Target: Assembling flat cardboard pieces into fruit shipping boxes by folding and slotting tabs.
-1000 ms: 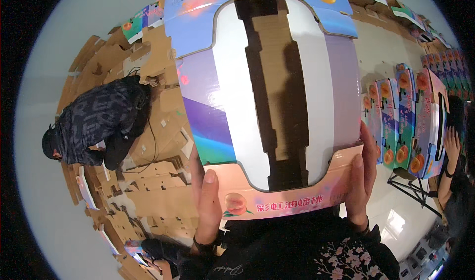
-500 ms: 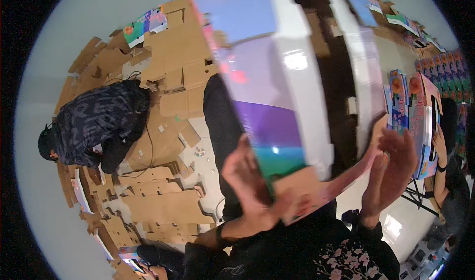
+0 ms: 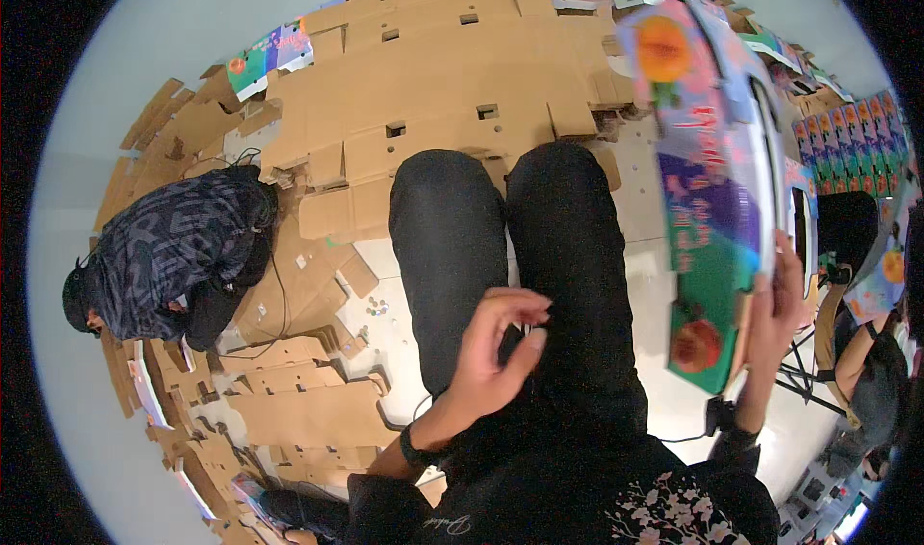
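A long printed cardboard box (image 3: 707, 198) in lilac, purple and green, with orange flowers, is held up to the right of my knees. It is tilted and slightly smeared by motion. My right hand (image 3: 770, 304) grips its lower right side, and the fingertips are partly blurred. Over my lap, my left hand (image 3: 496, 352) is empty, its fingers loosely curved and apart from the thumb. Nothing touches it.
Large flattened cardboard sheets (image 3: 404, 83) spread ahead of me. A person in a dark patterned jacket (image 3: 183, 246) crouches at left near small scattered pieces (image 3: 376, 307). Stacked printed boxes (image 3: 847, 145) stand at far right, near another person's arm (image 3: 857, 357).
The box has swung from in front of me to the right, uncovering my knees. My left hand has let go of it; my right hand has moved with it.
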Action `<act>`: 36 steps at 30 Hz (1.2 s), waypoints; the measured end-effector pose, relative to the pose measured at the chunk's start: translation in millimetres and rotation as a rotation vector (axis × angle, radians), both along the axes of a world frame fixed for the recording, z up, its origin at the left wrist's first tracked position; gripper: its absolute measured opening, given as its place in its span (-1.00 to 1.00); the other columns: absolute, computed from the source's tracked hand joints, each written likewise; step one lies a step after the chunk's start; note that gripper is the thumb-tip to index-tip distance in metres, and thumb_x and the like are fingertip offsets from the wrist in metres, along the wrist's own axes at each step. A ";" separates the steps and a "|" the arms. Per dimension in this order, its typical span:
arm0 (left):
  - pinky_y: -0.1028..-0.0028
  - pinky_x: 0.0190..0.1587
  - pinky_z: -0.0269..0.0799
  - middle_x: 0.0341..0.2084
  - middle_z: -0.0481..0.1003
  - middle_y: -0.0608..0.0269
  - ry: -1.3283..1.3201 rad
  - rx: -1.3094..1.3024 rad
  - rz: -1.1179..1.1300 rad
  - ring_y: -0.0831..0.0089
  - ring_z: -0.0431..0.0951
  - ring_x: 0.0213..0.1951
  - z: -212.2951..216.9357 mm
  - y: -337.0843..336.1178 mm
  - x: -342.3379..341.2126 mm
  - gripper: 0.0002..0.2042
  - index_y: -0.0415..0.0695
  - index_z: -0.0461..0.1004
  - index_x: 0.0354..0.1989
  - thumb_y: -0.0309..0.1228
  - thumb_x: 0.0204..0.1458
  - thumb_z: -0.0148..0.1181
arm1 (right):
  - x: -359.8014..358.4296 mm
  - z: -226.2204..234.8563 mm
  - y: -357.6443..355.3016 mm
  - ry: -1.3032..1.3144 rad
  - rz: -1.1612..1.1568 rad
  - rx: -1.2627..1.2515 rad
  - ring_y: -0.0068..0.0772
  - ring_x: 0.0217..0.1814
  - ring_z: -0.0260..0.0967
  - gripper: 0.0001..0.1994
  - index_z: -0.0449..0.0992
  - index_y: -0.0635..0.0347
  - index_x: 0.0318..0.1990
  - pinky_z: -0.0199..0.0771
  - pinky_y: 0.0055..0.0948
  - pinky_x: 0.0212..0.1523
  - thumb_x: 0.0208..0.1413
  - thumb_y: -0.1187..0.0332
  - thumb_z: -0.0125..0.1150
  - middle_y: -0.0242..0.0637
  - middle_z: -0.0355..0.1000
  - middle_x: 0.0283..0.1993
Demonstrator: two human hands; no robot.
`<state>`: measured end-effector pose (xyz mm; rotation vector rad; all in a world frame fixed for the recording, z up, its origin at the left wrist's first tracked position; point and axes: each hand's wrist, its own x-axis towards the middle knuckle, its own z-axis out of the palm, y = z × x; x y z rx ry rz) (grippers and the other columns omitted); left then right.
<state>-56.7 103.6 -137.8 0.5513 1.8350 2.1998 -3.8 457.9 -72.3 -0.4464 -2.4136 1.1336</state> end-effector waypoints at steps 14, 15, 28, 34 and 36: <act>0.32 -0.13 0.53 -0.33 0.60 0.13 0.141 -0.204 -0.047 0.23 0.63 -0.26 -0.9 6.1 -0.4 -0.82 -0.19 0.53 -0.14 -0.64 0.09 0.24 | 43.0 -56.6 355.2 -0.514 -0.288 0.499 -0.12 0.31 0.39 -0.47 0.36 0.31 0.37 0.30 -0.29 0.34 0.40 0.14 0.07 -0.02 0.43 0.32; 0.31 -0.13 0.53 -0.32 0.61 0.14 0.179 -0.214 -0.050 0.21 0.63 -0.26 0.0 7.2 -1.0 -0.82 -0.19 0.54 -0.14 -0.64 0.08 0.25 | 36.3 -60.3 355.1 -0.471 -0.295 0.473 -0.09 0.32 0.39 -0.48 0.37 0.31 0.36 0.29 -0.26 0.35 0.39 0.15 0.08 0.00 0.43 0.31; 0.25 -0.19 0.49 -0.32 0.56 0.16 0.308 -0.388 -0.087 0.19 0.61 -0.27 -0.8 15.9 -0.4 -0.86 -0.15 0.53 -0.15 -0.56 0.12 0.23 | -160.6 -199.3 28.0 -0.438 0.229 0.070 -0.12 0.09 0.49 -0.38 0.31 0.28 0.35 0.55 -0.19 0.08 0.25 0.13 0.31 0.02 0.45 0.16; 0.23 -0.15 0.47 -0.31 0.53 0.18 0.342 -0.491 -0.132 0.20 0.57 -0.24 -2.2 13.0 2.4 -0.85 -0.12 0.51 -0.14 -0.52 0.13 0.22 | -177.4 -225.9 -30.6 -0.363 0.230 0.336 0.19 0.33 0.16 -0.41 0.34 0.36 0.15 0.12 -0.07 0.38 0.12 0.13 0.37 0.19 0.35 0.15; 0.23 -0.15 0.46 -0.31 0.53 0.19 0.354 -0.492 -0.133 0.20 0.57 -0.24 -3.1 12.9 3.4 -0.85 -0.12 0.51 -0.14 -0.52 0.12 0.22 | -174.6 -215.5 -32.0 -0.176 0.220 0.422 0.11 0.20 0.32 -0.39 0.34 0.39 0.16 0.30 -0.10 0.23 0.14 0.08 0.36 0.18 0.42 0.07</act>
